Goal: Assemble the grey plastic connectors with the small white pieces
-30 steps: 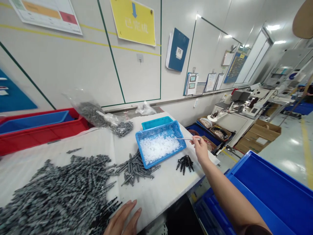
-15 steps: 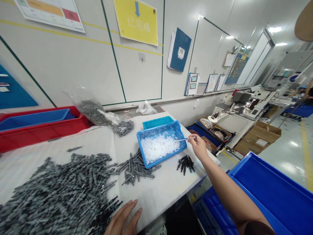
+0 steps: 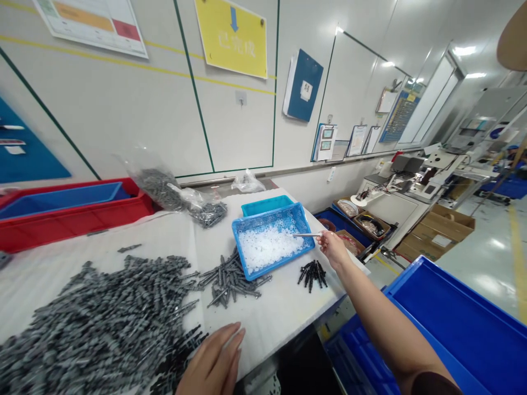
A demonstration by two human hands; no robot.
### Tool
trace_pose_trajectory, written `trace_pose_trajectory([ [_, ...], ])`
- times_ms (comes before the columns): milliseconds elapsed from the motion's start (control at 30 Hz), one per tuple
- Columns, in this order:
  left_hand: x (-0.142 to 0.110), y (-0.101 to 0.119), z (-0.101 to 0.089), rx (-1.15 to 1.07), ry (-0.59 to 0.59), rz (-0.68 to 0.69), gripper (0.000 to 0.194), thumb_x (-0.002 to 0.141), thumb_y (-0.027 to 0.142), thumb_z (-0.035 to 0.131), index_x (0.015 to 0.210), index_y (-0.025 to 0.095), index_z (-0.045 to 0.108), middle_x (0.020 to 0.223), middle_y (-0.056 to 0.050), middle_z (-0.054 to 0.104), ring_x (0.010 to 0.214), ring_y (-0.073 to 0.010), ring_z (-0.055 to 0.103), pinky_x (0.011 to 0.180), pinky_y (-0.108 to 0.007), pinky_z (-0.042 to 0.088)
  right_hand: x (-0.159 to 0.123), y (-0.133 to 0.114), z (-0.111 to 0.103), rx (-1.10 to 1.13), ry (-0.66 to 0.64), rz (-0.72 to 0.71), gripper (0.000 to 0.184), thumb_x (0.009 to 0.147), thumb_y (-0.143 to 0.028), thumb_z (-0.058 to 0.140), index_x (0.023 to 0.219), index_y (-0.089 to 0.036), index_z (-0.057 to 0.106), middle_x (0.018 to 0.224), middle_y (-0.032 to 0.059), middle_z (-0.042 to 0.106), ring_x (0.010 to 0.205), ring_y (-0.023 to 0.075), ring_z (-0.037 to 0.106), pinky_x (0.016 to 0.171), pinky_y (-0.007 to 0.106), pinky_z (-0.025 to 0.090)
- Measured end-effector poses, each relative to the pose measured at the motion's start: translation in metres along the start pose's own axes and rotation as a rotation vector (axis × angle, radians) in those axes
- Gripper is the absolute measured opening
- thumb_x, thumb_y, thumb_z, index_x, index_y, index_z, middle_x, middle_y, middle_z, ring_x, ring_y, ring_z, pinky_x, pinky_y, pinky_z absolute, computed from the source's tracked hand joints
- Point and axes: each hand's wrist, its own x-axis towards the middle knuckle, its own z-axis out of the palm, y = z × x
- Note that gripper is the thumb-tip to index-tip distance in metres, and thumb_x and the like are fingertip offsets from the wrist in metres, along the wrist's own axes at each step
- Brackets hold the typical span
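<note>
Two bare hands work at a white-covered table (image 3: 280, 323). Nearest, the left hand (image 3: 212, 359) lies open, its grip empty, beside a heap of ribbed gray pins (image 3: 99, 323). The right hand (image 3: 332, 248) has its grip pinched firmly on a slim metal rod (image 3: 307, 235), held level, its tip reaching just over the rim of a blue perforated tray (image 3: 265, 214) of white plastic rings (image 3: 267, 247). A small bunch of black pins (image 3: 313, 273) lies just before the tray. Behind it stands a teal tray (image 3: 267, 206); farther left, plastic bags of pins (image 3: 162, 189) and a red crate (image 3: 69, 233).
</note>
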Motion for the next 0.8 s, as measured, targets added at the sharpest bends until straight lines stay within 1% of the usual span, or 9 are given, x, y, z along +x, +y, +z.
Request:
trace_pose_trajectory([
  [100,0.031,0.007,-0.002,-0.027,-0.020,-0.046,0.030,0.092,0.027,0.038,0.115,0.018,0.055,0.101,-0.008,0.066,0.092,-0.0189,0.062,0.082,-0.031,0.051,-0.003,-0.001,0.002,-0.020,-0.018,-0.043,0.022,0.064,-0.040,0.053,0.073,-0.020,0.051,0.062,0.0012,0.063,0.053,0.0135,0.055,0.046,0.022,0.039],
  [233,0.069,0.011,0.002,-0.068,-0.053,-0.056,0.028,0.091,0.023,0.038,0.113,0.017,0.056,0.100,-0.008,0.066,0.092,-0.0204,0.061,0.080,-0.034,0.051,-0.010,-0.005,0.004,-0.090,-0.041,-0.169,0.025,0.068,-0.044,0.054,0.075,-0.020,0.054,0.065,0.0015,0.063,0.061,0.0162,0.059,0.052,0.025,0.042],
  [333,0.089,0.010,0.012,-0.102,-0.083,-0.098,0.027,0.091,0.021,0.039,0.112,0.017,0.056,0.102,-0.008,0.065,0.094,-0.0210,0.060,0.080,-0.035,0.052,-0.016,-0.009,0.003,-0.151,-0.062,-0.289,0.026,0.068,-0.044,0.057,0.077,-0.020,0.058,0.070,0.0022,0.064,0.070,0.0188,0.060,0.061,0.029,0.044],
  [400,0.102,0.008,0.020,-0.119,-0.104,-0.119,0.026,0.091,0.020,0.040,0.110,0.018,0.058,0.103,-0.008,0.065,0.094,-0.0209,0.061,0.080,-0.035,0.052,-0.019,-0.012,0.000,-0.225,-0.060,-0.401,0.026,0.070,-0.043,0.058,0.081,-0.020,0.059,0.077,0.0039,0.065,0.076,0.0201,0.060,0.068,0.032,0.045],
  [467,0.114,0.005,0.029,-0.128,-0.125,-0.130,0.026,0.090,0.019,0.041,0.108,0.018,0.059,0.102,-0.008,0.066,0.092,-0.0205,0.061,0.079,-0.034,0.052,-0.021,-0.012,-0.002,-0.326,-0.052,-0.533,0.025,0.074,-0.043,0.056,0.083,-0.020,0.060,0.084,0.0058,0.065,0.080,0.0210,0.059,0.072,0.034,0.045],
  [533,0.127,0.001,0.038,-0.131,-0.148,-0.133,0.025,0.089,0.018,0.043,0.107,0.017,0.060,0.102,-0.008,0.066,0.091,-0.0202,0.062,0.079,-0.033,0.052,-0.022,-0.011,-0.004,-0.404,-0.045,-0.628,0.024,0.076,-0.042,0.054,0.084,-0.020,0.061,0.088,0.0075,0.065,0.082,0.0217,0.059,0.074,0.035,0.045],
  [567,0.133,-0.002,0.043,-0.129,-0.160,-0.140,0.025,0.088,0.017,0.044,0.107,0.016,0.060,0.102,-0.008,0.066,0.091,-0.0203,0.062,0.080,-0.033,0.051,-0.022,-0.010,-0.004,-0.420,-0.045,-0.645,0.024,0.077,-0.042,0.053,0.083,-0.020,0.061,0.088,0.0079,0.065,0.082,0.0219,0.058,0.074,0.036,0.045],
  [667,0.151,-0.008,0.055,-0.103,-0.206,-0.178,0.025,0.087,0.013,0.047,0.108,0.014,0.061,0.103,-0.009,0.066,0.091,-0.0207,0.062,0.081,-0.033,0.050,-0.021,-0.006,-0.004,-0.414,-0.052,-0.641,0.024,0.077,-0.042,0.053,0.083,-0.020,0.061,0.087,0.0074,0.066,0.080,0.0214,0.059,0.072,0.035,0.046],
  [800,0.169,-0.014,0.064,0.013,-0.270,-0.193,0.029,0.087,0.012,0.046,0.114,0.014,0.057,0.107,-0.009,0.064,0.095,-0.0203,0.060,0.083,-0.031,0.047,-0.024,-0.003,-0.002,-0.364,-0.053,-0.590,0.025,0.082,-0.042,0.047,0.087,-0.020,0.058,0.081,0.0055,0.066,0.073,0.0197,0.061,0.065,0.032,0.047],
])
